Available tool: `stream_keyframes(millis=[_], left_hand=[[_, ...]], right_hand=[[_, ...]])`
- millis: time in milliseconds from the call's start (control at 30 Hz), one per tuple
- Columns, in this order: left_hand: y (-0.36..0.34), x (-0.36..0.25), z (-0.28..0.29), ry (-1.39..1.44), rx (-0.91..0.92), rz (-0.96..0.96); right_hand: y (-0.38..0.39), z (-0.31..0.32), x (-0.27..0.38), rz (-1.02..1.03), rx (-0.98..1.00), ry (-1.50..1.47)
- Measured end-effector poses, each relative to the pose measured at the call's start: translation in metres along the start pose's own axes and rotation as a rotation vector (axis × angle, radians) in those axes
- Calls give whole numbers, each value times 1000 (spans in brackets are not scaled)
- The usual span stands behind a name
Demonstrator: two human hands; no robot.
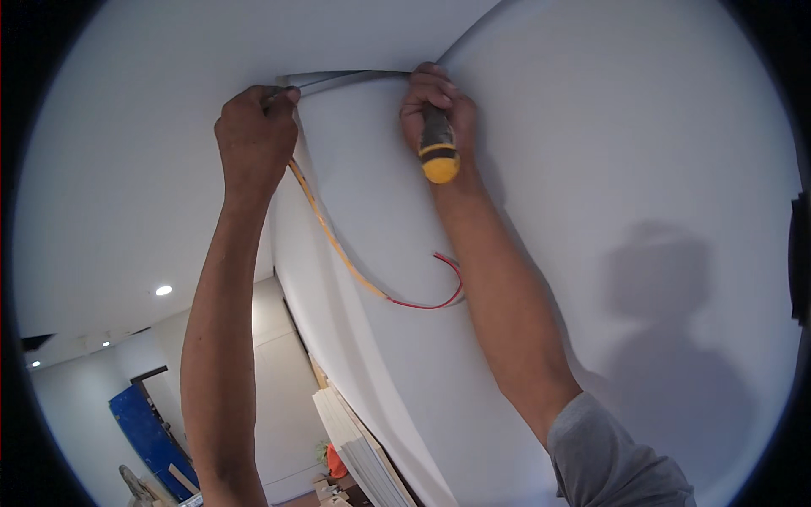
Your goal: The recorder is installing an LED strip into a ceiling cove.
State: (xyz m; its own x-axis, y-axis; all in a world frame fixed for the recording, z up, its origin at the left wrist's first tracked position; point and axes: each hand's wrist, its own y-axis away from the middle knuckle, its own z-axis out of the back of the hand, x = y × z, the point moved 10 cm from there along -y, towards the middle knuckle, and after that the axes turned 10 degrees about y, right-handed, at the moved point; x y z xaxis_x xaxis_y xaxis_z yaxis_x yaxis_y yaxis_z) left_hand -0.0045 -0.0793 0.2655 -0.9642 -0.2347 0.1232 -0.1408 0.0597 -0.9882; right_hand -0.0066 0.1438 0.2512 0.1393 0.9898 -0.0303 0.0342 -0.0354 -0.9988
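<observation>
Both my arms are raised to the seam where the white ceiling (pixel 169 51) meets the white wall surface (pixel 591 152). My right hand (pixel 463 114) is closed round a tool handle (pixel 439 144), dark with a rounded yellow end; its working end is hidden behind my fingers. To the left, my left hand (pixel 256 135) is closed at the seam, its fingers pinched on something I cannot make out. A thin grey strip or edge (pixel 342 79) runs between the two hands. Below my left hand hangs an orange cable (pixel 334 237), curving down to thin red wire ends (pixel 431 306) beside my right forearm.
White boards or panels (pixel 359 444) lean in a stack below the wall. A blue panel (pixel 148 435) stands at the far lower left. Ceiling downlights (pixel 163 291) are lit on the left. A shadow (pixel 667 296) falls on the wall at right.
</observation>
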Motion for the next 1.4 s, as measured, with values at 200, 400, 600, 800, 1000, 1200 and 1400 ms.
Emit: stream_keyframes(millis=[200,400,600,800,1000,1200,1400], left_hand=[[-4,7,-2,111,-21,-49],[-2,7,-4,140,-37,17],[-6,12,-7,283,-87,50],[9,16,-4,513,-96,220],[11,37,-8,782,-67,331],[1,31,-16,744,-74,259],[-7,30,-15,656,-154,192]], right_hand=[[8,-8,10,-29,85,-22],[17,0,1,-177,-59,236],[2,-2,-8,-209,37,179],[-2,-1,8,-12,-15,158],[-4,-2,8,-36,27,169],[-2,2,15,-4,-8,241],[0,1,15,-36,29,259]])
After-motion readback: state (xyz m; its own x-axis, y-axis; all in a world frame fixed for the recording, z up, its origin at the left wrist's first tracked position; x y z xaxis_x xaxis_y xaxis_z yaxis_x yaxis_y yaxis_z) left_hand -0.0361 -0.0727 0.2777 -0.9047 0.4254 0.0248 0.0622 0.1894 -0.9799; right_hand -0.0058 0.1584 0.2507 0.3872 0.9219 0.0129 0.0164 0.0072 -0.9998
